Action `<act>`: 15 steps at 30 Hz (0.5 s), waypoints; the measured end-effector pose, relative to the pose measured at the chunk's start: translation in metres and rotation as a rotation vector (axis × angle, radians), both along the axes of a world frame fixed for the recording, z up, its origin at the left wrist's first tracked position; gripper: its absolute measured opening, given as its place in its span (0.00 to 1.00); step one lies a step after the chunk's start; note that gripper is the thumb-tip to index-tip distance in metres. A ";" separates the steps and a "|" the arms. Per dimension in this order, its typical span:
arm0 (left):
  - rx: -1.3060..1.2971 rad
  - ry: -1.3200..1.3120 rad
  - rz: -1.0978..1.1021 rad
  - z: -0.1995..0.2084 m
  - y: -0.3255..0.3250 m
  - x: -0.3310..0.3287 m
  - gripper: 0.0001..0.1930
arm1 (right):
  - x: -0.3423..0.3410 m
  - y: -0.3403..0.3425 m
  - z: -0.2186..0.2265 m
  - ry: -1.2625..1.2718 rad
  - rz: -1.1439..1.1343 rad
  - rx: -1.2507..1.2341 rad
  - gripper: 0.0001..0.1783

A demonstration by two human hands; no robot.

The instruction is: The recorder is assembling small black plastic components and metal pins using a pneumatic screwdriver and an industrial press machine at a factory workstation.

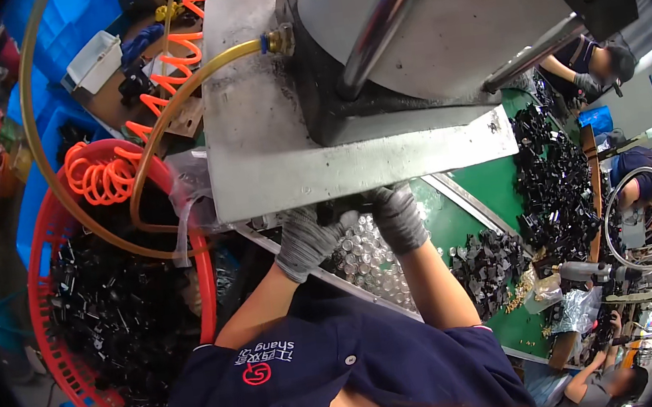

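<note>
The left hand (302, 242) and the right hand (399, 219), both in grey knit gloves, reach in at the near edge of the metal plate (258, 171); their fingertips are hidden, so I cannot tell whether either grip is closed on anything. A dark piece (340, 206) shows between them, just under that edge, too shaded to make out fully. It looks small, so it is probably light; if it is hard plastic like the black parts (553, 186) heaped to the right, expect it to be stiff and slightly slick under knit fabric. Its two ends seem the best hold, with fingers clear of the plate. Just nearer, between the wrists, lie clear round pieces (364, 255), likely light, smooth and quick to roll, better pinched by their rims. Farther out, the green tabletop (494, 192) spreads right, and a red basket (209, 297) of black parts stands left.
</note>
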State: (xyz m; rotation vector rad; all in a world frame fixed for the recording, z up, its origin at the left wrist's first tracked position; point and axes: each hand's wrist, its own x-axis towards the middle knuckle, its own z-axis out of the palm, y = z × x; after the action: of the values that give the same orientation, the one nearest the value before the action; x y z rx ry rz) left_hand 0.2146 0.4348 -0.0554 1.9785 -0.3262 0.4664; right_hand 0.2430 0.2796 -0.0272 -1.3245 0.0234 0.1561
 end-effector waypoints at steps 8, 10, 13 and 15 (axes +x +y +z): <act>-0.646 0.294 -0.103 -0.006 0.000 0.012 0.20 | -0.002 0.003 -0.009 -0.153 -0.047 -0.074 0.11; -0.490 0.190 -0.055 -0.011 0.005 0.026 0.19 | 0.001 -0.001 -0.014 -0.202 -0.042 -0.129 0.10; -0.283 0.118 -0.016 -0.036 0.014 0.045 0.19 | 0.013 -0.002 -0.022 -0.298 -0.049 -0.244 0.08; -0.062 0.082 0.024 -0.046 0.014 0.052 0.20 | 0.024 -0.003 -0.029 -0.350 -0.063 -0.339 0.07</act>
State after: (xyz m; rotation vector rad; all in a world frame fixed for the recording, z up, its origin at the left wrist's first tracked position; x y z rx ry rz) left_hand 0.2667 0.4487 -0.1015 1.9373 -0.2339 0.4052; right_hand 0.2668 0.2763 -0.0560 -1.6716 -0.2129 -0.1411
